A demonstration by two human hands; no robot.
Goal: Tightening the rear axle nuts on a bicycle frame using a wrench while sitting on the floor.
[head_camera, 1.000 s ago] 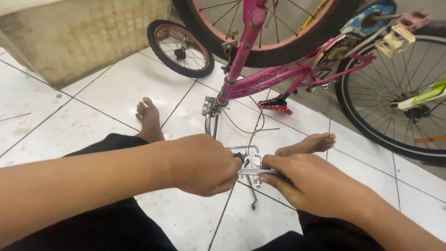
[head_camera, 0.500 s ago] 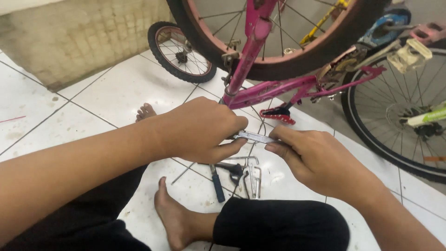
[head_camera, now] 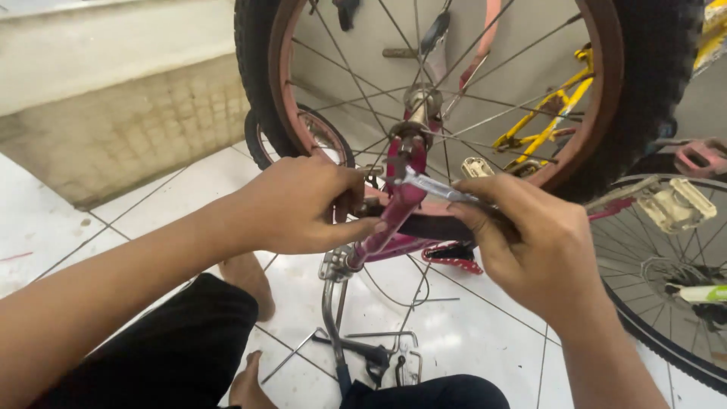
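A pink child's bicycle (head_camera: 394,220) stands upside down in front of me, its rear wheel (head_camera: 606,91) with a black tyre and pinkish rim at the top. My right hand (head_camera: 530,250) grips a silver wrench (head_camera: 432,185) whose head sits at the pink frame end just below the wheel hub (head_camera: 416,102). My left hand (head_camera: 303,204) is closed around the frame end by the axle, fingers curled over a small part there. What it pinches is hidden.
A small training wheel (head_camera: 303,136) sits behind my left hand. A metal bracket and tools (head_camera: 379,352) lie on the white tiled floor between my legs. A second bicycle wheel (head_camera: 666,273) and cream pedal (head_camera: 674,204) are at right, a yellow frame (head_camera: 545,121) behind.
Both hands have risen from the tools on the floor to the frame end near the hub, carrying the wrench. My view has tilted up and closer to the wheel.
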